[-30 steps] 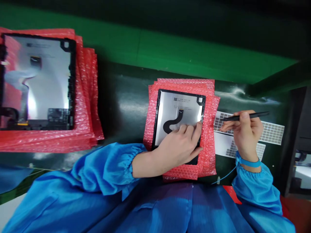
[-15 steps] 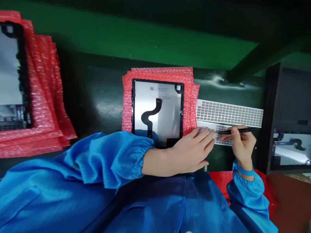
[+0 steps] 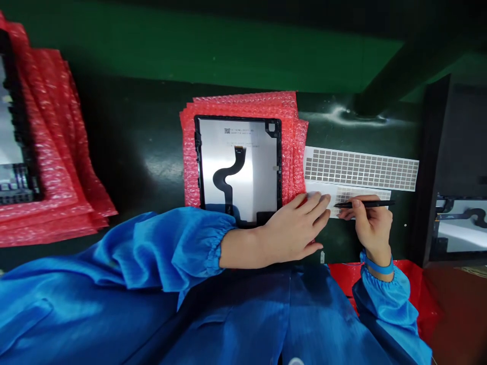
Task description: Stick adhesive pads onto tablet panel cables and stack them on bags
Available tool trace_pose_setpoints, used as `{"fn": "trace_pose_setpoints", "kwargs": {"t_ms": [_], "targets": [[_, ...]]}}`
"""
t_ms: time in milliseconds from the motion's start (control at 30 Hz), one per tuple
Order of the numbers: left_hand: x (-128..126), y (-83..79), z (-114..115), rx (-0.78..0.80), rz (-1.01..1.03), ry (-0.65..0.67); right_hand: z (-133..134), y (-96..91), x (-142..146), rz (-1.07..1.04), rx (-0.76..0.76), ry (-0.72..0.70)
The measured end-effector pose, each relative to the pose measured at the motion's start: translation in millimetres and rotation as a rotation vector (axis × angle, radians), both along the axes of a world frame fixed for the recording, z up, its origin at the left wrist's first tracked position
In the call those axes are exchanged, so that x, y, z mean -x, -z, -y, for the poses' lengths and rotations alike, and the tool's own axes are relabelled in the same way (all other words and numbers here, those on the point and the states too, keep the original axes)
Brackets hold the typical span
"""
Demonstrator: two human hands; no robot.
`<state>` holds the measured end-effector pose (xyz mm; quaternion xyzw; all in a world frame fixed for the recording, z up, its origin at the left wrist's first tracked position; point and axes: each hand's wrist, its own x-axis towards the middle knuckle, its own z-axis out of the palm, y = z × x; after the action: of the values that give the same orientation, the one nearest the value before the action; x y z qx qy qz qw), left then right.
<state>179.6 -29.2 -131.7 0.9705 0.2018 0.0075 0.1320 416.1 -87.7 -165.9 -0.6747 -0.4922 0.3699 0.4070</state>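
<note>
My left hand (image 3: 291,230) lies with fingers outstretched, its fingertips on the left part of the lower white label sheet (image 3: 323,191) and its wrist across the lower edge of a screen panel. My right hand (image 3: 371,220) pinches slim black tweezers (image 3: 375,204), their tip at the small grey labels on that sheet. Just behind it lies a second label sheet (image 3: 361,170) with rows of grey rectangles. The screen panel (image 3: 258,172), silver-backed and black-framed, carries a curved black flex cable (image 3: 220,178) and rests on red bubble-wrap bags (image 3: 294,152).
More red bubble-wrap bags (image 3: 57,142) are stacked at the left, with another black-framed panel (image 3: 19,172) on top. At the right stands a black tray (image 3: 433,152) beside a further panel (image 3: 460,233). A dark post (image 3: 395,76) rises from the bench's rear.
The view has shifted slightly. My right hand and the tweezers have moved a little left along the lower label sheet, while my left hand stays spread over its left end.
</note>
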Motion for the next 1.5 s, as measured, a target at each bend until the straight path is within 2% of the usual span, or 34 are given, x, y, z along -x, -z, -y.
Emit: {"fn": "trace_pose_setpoints", "kwargs": {"t_ms": [300, 467, 567, 633, 733, 833, 933, 1033, 1200, 1333, 1500], "targets": [[0.4, -0.8, -1.0, 0.017, -0.012, 0.003, -1.7, -1.5, -1.2, 0.033, 0.007, -0.029], [-1.3, 0.3, -1.9, 0.011, -0.026, 0.013, -5.4, 0.2, -2.0, -0.100, 0.043, 0.033], [-1.8, 0.3, -3.1, 0.023, -0.018, 0.017, -8.7, -5.0, -3.7, -0.181, 0.040, 0.094], [1.0, -4.3, -3.7, 0.024, 0.021, 0.021, -12.4, -12.0, -3.6, -0.206, 0.030, 0.132], [14.8, -20.9, -3.8, 0.015, 0.102, 0.026, -24.4, -24.8, 3.9, -0.223, 0.003, 0.156], [39.8, -39.9, -3.9, 0.020, 0.096, -0.020, -47.3, -36.2, 25.8, -0.231, -0.040, 0.112], [68.8, -45.8, -8.3, -0.061, -0.041, -0.138, -77.4, -45.2, 63.2, -0.244, -0.048, 0.018], [93.9, -36.5, -18.5, -0.122, -0.163, -0.225, -106.0, -51.4, 109.7, -0.282, -0.020, -0.085], [113.0, -18.8, -32.1, -0.023, -0.224, -0.266, -136.8, -47.7, 175.8, -0.302, 0.025, -0.213], [113.4, -19.1, -34.9, 0.030, -0.197, -0.292, -146.1, -36.9, 199.2, -0.274, 0.069, -0.229], [113.0, -22.8, -41.6, 0.099, -0.196, -0.271, -147.2, -33.3, 203.7, -0.232, 0.098, -0.206]]}}
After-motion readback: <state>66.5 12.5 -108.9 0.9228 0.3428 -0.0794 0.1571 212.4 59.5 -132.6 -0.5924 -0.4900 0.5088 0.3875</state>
